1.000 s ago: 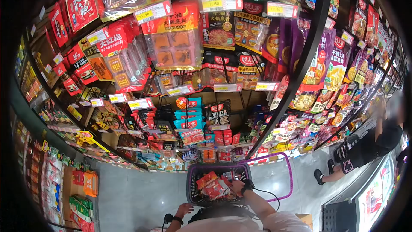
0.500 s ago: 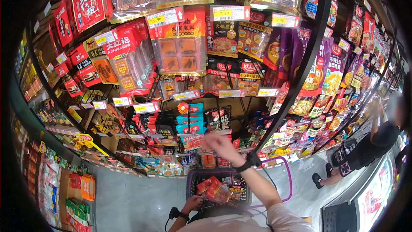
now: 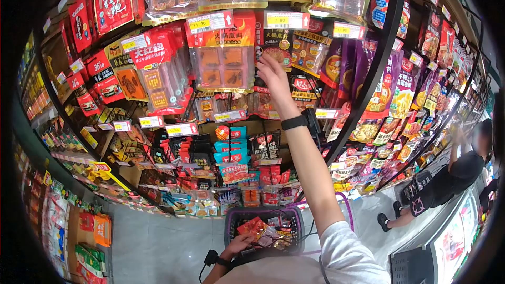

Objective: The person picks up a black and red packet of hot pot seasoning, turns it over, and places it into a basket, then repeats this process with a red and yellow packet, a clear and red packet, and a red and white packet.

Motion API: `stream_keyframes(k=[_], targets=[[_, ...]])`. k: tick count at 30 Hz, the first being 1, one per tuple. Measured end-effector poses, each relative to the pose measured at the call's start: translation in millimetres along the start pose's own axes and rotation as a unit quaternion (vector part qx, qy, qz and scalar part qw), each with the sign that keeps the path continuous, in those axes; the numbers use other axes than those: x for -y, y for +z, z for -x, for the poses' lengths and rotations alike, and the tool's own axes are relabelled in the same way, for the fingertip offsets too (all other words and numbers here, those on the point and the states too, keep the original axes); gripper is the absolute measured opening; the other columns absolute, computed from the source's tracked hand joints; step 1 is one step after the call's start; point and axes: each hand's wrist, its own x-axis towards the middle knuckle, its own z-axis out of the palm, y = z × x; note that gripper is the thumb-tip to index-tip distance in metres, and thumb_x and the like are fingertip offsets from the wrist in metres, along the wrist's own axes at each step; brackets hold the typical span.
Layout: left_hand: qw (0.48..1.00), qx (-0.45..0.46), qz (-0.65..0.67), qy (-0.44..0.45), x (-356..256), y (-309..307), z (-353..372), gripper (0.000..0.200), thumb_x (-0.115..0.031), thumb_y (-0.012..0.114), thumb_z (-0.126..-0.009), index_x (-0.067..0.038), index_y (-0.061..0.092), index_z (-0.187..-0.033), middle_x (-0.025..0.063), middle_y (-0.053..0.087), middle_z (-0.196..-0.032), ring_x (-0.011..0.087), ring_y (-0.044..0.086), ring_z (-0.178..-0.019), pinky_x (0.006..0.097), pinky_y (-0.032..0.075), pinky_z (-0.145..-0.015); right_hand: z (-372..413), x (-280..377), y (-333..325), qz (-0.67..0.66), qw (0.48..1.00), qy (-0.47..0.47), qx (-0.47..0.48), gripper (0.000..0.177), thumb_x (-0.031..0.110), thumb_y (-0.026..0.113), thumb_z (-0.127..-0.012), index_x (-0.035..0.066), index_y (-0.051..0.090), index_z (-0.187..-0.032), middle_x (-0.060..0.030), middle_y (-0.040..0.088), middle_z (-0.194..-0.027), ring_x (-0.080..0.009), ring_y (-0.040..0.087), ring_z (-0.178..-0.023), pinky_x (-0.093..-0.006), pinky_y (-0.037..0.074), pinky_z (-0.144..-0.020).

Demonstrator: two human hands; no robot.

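Observation:
My right hand (image 3: 273,76) is raised to the shelf, empty, with its fingers stretched and apart. Its fingertips overlap the lower part of a dark hotpot base packet (image 3: 276,42). Just left of them hangs a red and orange packet (image 3: 222,58) with square blocks under clear film. A black and orange packet (image 3: 309,50) hangs to the right. Low down, my left hand (image 3: 241,243) reaches over the near left side of a dark shopping basket (image 3: 228,226), fingers extended at a red packet (image 3: 250,227). More packets lie in the basket.
Price tags (image 3: 286,20) line the shelf fronts, and a black upright post (image 3: 376,73) stands to the right. The basket's purple handle (image 3: 351,215) sticks out beside my right arm. A person (image 3: 447,179) in dark clothes stands in the aisle at right.
My right hand has risen from above the basket to the upper packets, its fingers now stretched out. My left hand has shifted from the basket's rim over its contents.

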Motion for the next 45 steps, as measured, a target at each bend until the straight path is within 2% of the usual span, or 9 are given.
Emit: stream_keyframes(k=[9, 13, 14, 21, 23, 33, 40, 43, 45], targets=[[0.995, -0.025, 0.093, -0.029, -17.8, -6.2, 12.0, 0.036, -0.028, 0.049, -0.099, 0.000, 0.056, -0.120, 0.0087, 0.065, -0.107, 0.0164, 0.062, -0.097, 0.0290, 0.050, -0.082, -18.7, -27.2, 22.6, 0.089, 0.994, -0.020, 0.066, 0.040, 0.013, 0.065, -0.082, -0.003, 0.057, -0.118, -0.0124, 0.066, -0.106, -0.0167, 0.062, -0.097, -0.0278, 0.048, -0.085], [0.993, -0.038, 0.110, -0.034, -41.7, -3.0, 22.0, 0.034, -0.025, 0.049, -0.099, 0.000, 0.055, -0.121, 0.0101, 0.065, -0.107, 0.0189, 0.063, -0.101, 0.0291, 0.051, -0.082, -29.6, -38.6, 43.8, 0.098, 0.993, 0.008, 0.058, 0.043, 0.019, 0.067, -0.083, -0.006, 0.058, -0.117, -0.0163, 0.066, -0.107, -0.0213, 0.062, -0.101, -0.0310, 0.048, -0.086], [0.993, -0.036, 0.110, -0.028, -40.3, -4.0, 21.7, 0.034, -0.026, 0.049, -0.099, 0.000, 0.055, -0.120, 0.0105, 0.065, -0.108, 0.0187, 0.063, -0.101, 0.0290, 0.051, -0.082, -33.7, -43.4, 49.3, 0.195, 0.980, -0.033, 0.039, 0.039, 0.020, 0.065, -0.087, -0.006, 0.057, -0.115, -0.0104, 0.065, -0.103, -0.0126, 0.060, -0.095, -0.0252, 0.046, -0.081], [0.987, -0.032, 0.158, 0.003, -46.4, -5.0, 31.6, 0.033, -0.025, 0.049, -0.099, 0.000, 0.056, -0.118, 0.0116, 0.065, -0.106, 0.0188, 0.064, -0.098, 0.0291, 0.051, -0.081, -18.1, -27.7, 49.9, 0.136, 0.987, -0.087, 0.010, 0.038, 0.020, 0.062, -0.091, -0.006, 0.055, -0.118, -0.0064, 0.063, -0.103, -0.0106, 0.057, -0.094, -0.0252, 0.045, -0.081], [0.982, -0.029, 0.184, 0.022, -55.2, -3.6, 35.6, 0.032, -0.025, 0.050, -0.098, 0.000, 0.057, -0.117, 0.0121, 0.065, -0.105, 0.0201, 0.064, -0.098, 0.0305, 0.052, -0.082, -2.2, -5.5, 45.6, 0.045, 0.997, -0.049, 0.044, 0.037, 0.019, 0.060, -0.092, -0.004, 0.055, -0.120, -0.0109, 0.064, -0.110, -0.0163, 0.059, -0.101, -0.0293, 0.045, -0.089], [0.948, -0.079, 0.308, 0.021, -68.9, -8.6, 39.5, 0.027, -0.024, 0.052, -0.096, 0.000, 0.058, -0.108, 0.0128, 0.065, -0.102, 0.0241, 0.064, -0.094, 0.0383, 0.052, -0.086, 74.5, 47.4, 35.5, -0.188, 0.970, 0.132, 0.081, 0.033, 0.017, 0.059, -0.093, 0.002, 0.055, -0.122, -0.0018, 0.061, -0.110, -0.0086, 0.055, -0.100, -0.0240, 0.043, -0.085], [0.948, -0.079, 0.306, 0.050, -80.1, -7.8, 38.4, 0.023, -0.021, 0.050, -0.096, -0.001, 0.059, -0.105, 0.0113, 0.064, -0.100, 0.0244, 0.063, -0.093, 0.0431, 0.052, -0.089, 176.0, 49.1, 5.1, -0.143, 0.972, 0.173, 0.067, 0.036, 0.013, 0.058, -0.093, -0.001, 0.050, -0.125, -0.0043, 0.059, -0.118, -0.0103, 0.054, -0.108, -0.0259, 0.043, -0.091], [0.951, -0.089, 0.280, 0.092, -85.3, -5.4, 42.5, 0.021, -0.019, 0.048, -0.096, -0.002, 0.059, -0.104, 0.0098, 0.063, -0.096, 0.0225, 0.062, -0.089, 0.0393, 0.052, -0.086, 214.8, 43.8, -18.9, -0.101, 0.980, 0.165, 0.047, 0.038, 0.009, 0.058, -0.093, -0.003, 0.048, -0.127, -0.0082, 0.057, -0.124, -0.0127, 0.052, -0.114, -0.0274, 0.043, -0.094], [0.944, -0.137, 0.238, 0.182, -126.8, 11.8, 63.6, 0.019, -0.016, 0.045, -0.094, -0.003, 0.059, -0.094, 0.0055, 0.061, -0.084, 0.0138, 0.059, -0.079, 0.0284, 0.049, -0.076, 240.1, 41.2, -35.0, -0.055, 0.984, 0.167, 0.016, 0.040, 0.008, 0.059, -0.092, -0.003, 0.046, -0.129, -0.0088, 0.057, -0.125, -0.0135, 0.052, -0.115, -0.0275, 0.042, -0.095]])
